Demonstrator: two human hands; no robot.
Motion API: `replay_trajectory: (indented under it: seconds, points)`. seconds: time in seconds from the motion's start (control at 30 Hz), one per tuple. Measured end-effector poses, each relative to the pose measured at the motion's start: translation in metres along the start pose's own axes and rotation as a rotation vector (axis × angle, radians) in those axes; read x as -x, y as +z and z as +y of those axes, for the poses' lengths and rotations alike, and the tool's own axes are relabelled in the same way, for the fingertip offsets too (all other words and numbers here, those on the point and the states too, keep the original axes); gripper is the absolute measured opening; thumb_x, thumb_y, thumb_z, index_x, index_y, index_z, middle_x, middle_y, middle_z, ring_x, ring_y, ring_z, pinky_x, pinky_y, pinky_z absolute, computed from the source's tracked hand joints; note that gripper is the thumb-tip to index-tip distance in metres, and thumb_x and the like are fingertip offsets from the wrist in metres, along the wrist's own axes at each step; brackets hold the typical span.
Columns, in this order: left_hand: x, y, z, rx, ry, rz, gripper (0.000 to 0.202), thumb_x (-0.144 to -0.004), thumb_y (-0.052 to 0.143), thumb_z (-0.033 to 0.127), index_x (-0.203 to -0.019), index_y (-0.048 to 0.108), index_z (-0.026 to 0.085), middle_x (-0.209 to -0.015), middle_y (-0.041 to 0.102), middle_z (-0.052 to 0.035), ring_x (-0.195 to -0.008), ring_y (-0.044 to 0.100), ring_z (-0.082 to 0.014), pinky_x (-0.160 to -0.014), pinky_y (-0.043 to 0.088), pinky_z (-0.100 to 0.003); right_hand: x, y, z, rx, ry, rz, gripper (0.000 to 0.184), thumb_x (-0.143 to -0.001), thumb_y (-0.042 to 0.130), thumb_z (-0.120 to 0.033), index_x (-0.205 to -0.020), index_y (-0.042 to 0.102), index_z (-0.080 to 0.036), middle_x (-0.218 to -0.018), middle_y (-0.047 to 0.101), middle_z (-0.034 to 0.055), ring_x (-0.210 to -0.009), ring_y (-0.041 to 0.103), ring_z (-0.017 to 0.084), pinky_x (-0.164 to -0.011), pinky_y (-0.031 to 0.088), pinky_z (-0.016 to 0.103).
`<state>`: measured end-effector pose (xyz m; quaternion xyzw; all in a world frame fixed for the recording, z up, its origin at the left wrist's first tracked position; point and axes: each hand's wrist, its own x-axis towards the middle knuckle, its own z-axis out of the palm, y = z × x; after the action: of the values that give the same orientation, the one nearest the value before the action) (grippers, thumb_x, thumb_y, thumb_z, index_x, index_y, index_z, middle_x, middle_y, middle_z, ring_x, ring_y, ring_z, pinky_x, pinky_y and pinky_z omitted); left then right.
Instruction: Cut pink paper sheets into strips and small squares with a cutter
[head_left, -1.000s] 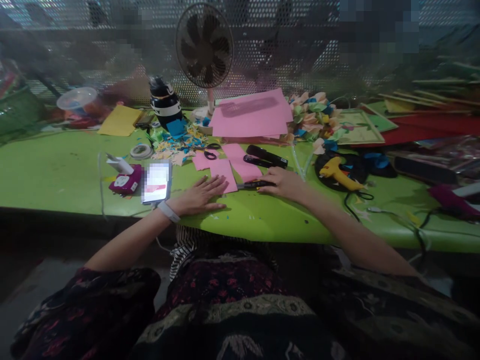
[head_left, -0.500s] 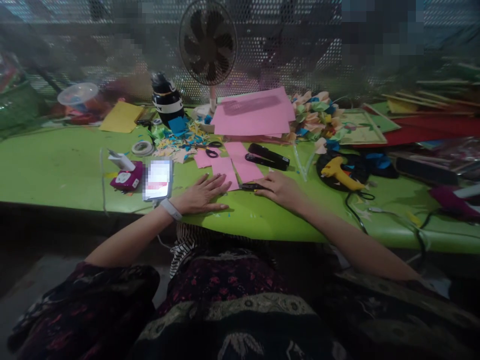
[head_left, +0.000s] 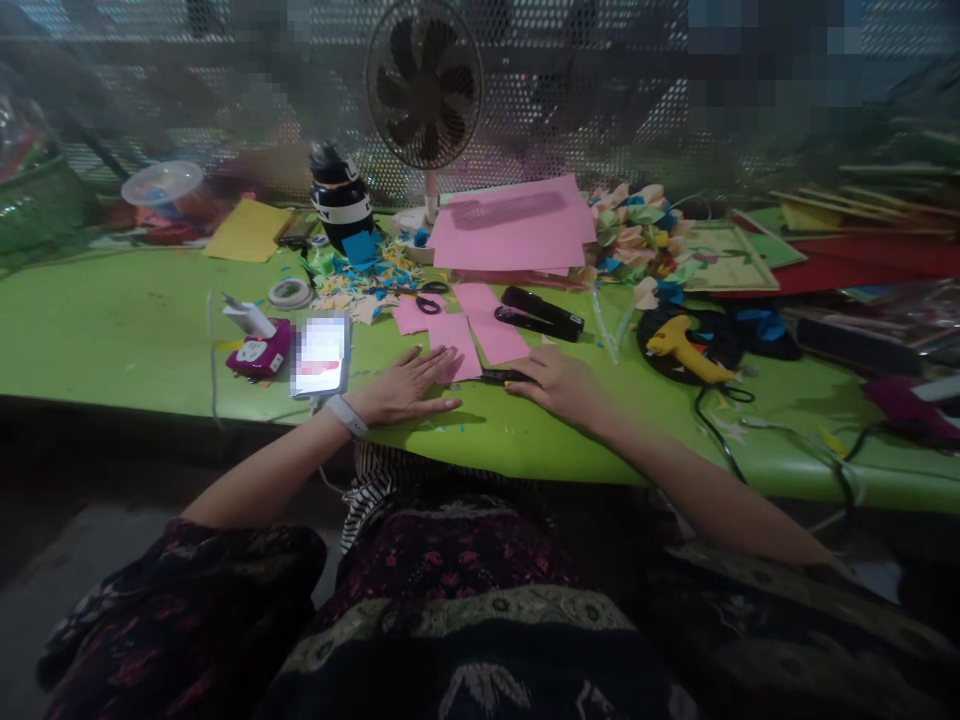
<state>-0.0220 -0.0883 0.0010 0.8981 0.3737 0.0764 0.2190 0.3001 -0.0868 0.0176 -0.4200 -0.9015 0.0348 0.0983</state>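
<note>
My left hand [head_left: 409,388] lies flat and open on the green table, its fingertips on the edge of a small pink paper piece [head_left: 456,345]. My right hand [head_left: 559,385] rests palm down at the right, its fingers bent over a slim black object [head_left: 501,376] whose kind I cannot make out; part of it is under the fingers. A longer pink paper strip [head_left: 491,325] lies just beyond the hands. Next to the strip is a black stapler [head_left: 541,313]. Black-handled scissors [head_left: 429,299] lie over paper scraps behind the small piece.
A lit phone [head_left: 320,355] and a purple plug block [head_left: 259,350] lie left of my left hand. Pink sheets [head_left: 514,228] are stacked in front of a fan [head_left: 425,85]. Farther right are paper flowers [head_left: 637,225] and a yellow glue gun [head_left: 688,348] with a cable.
The camera view has shifted slightly. My left fingers have drawn a little closer together on the small pink piece. My right hand stays at the black object.
</note>
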Motion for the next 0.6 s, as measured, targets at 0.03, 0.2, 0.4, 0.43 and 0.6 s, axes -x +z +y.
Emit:
replay_trajectory:
  seconds: [0.03,0.2,0.4,0.43,0.6]
  points:
    - [0.0,0.0,0.0,0.004,0.001,0.002,0.089,-0.101,0.043,0.071,-0.17,0.018,0.02,-0.176,0.018,-0.0142,-0.165,0.015,-0.0278,-0.132,0.0,-0.044,0.001,0.0,0.0,-0.001,-0.005,-0.004,0.037,-0.105,0.055,-0.045,-0.121,0.076,-0.02,-0.11,0.073,0.0151,-0.106,0.064,0.031,-0.089,0.052,0.042]
    - [-0.001,0.001,0.001,0.02,-0.017,0.008,0.089,-0.101,0.045,0.07,-0.17,0.02,0.021,-0.176,0.018,-0.0136,-0.164,0.015,-0.0288,-0.132,0.001,-0.045,0.006,0.002,-0.001,-0.019,-0.028,0.023,0.037,-0.106,0.052,-0.046,-0.121,0.077,-0.022,-0.112,0.073,0.014,-0.105,0.064,0.03,-0.087,0.052,0.041]
    - [-0.002,-0.004,0.007,-0.066,-0.054,-0.066,0.09,-0.103,0.037,0.071,-0.171,0.012,0.017,-0.177,0.012,-0.0138,-0.165,0.01,-0.027,-0.132,0.0,-0.043,-0.004,0.007,-0.01,0.02,-0.025,0.039,0.039,-0.106,0.055,-0.045,-0.13,0.075,-0.022,-0.107,0.072,0.0133,-0.101,0.064,0.028,-0.083,0.051,0.038]
    - [-0.002,-0.005,0.008,-0.087,-0.053,-0.08,0.09,-0.104,0.034,0.071,-0.171,0.01,0.016,-0.177,0.011,-0.0137,-0.165,0.009,-0.0262,-0.132,0.0,-0.042,-0.003,0.007,-0.011,0.02,-0.028,0.036,0.039,-0.105,0.056,-0.045,-0.129,0.075,-0.021,-0.107,0.072,0.0135,-0.101,0.064,0.028,-0.082,0.051,0.037]
    - [-0.002,-0.006,0.01,-0.145,-0.049,-0.089,0.091,-0.104,0.031,0.071,-0.171,0.007,0.015,-0.177,0.01,-0.0133,-0.165,0.009,-0.0261,-0.132,0.0,-0.042,-0.003,0.008,-0.013,0.016,-0.035,0.057,0.036,-0.105,0.057,-0.045,-0.124,0.077,-0.021,-0.106,0.072,0.0126,-0.099,0.063,0.026,-0.08,0.05,0.035]
